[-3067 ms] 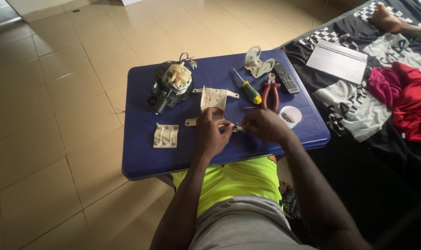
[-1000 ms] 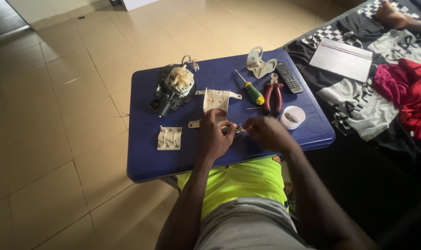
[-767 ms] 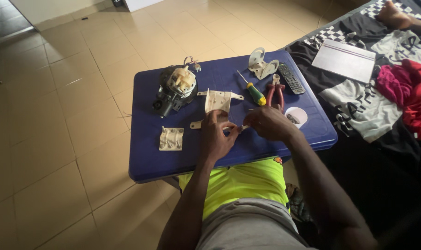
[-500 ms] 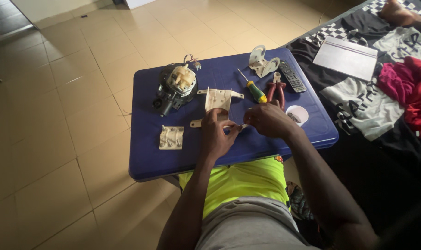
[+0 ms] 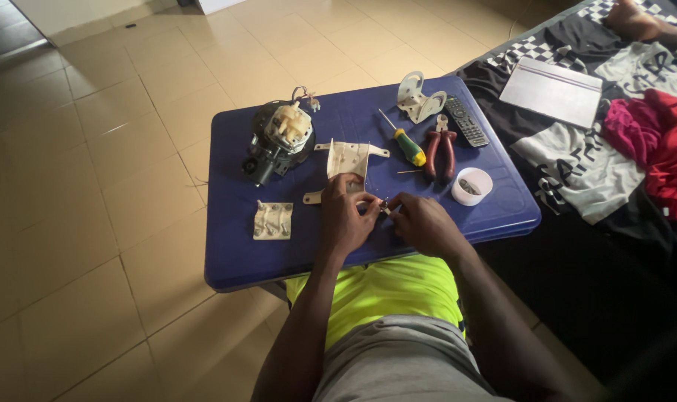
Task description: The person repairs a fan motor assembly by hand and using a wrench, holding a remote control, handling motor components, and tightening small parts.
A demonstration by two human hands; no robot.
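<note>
Tiled floor, blue table over it. Left hand and right hand meet near the front edge, fingertips pinched narrow on a small metal part, too small to identify. Motor at back-left corner; screwdriver, pliers toward right edge.

Blue table bears motor, screwdriver, pliers, cup.

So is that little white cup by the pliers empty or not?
Not empty: the white cup stands upright beside the pliers, with small dark bits visible inside.
</note>
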